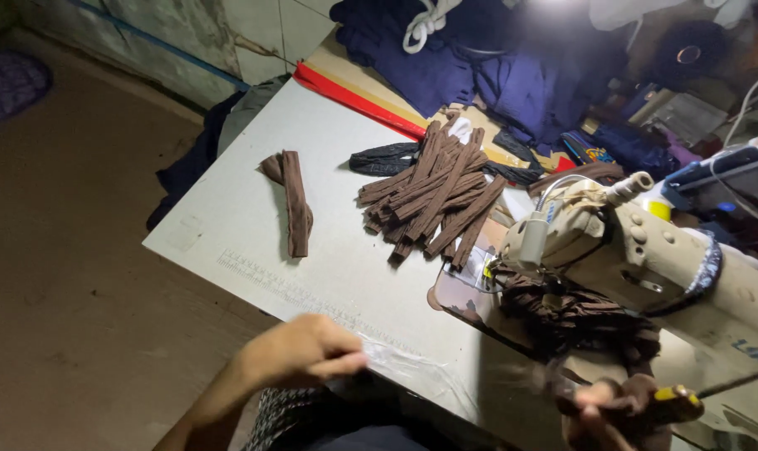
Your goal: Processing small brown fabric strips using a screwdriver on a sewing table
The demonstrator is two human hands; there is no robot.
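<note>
My right hand (617, 409) is down at the bottom edge, half cut off and blurred, fingers wrapped round a tool with a yellow-and-dark handle (675, 405); its thin dark shaft runs off toward the right, and what the tip is I can't make out. My left hand (308, 351) sits at the near edge of the table (228, 225), loosely curled with fingertips pinched together over a crinkly clear plastic sheet (412, 367), though whether it truly grips the film is hard to tell. One cream sewing machine (646, 250), chipped and smooth-bodied, lies across the right, its far end out of frame. A bunched heap of brown fabric (579, 313) hides the needle area beneath the head. On the pale flat tabletop: one big pile of brown ribbed strips (437, 196), too overlapped to count, and a separate small bundle of brown strips (294, 200), two or three, lying apart to the left. Behind, navy cloth (496, 67) is heaped softly, and one red band (354, 100) runs along the table's far edge.
</note>
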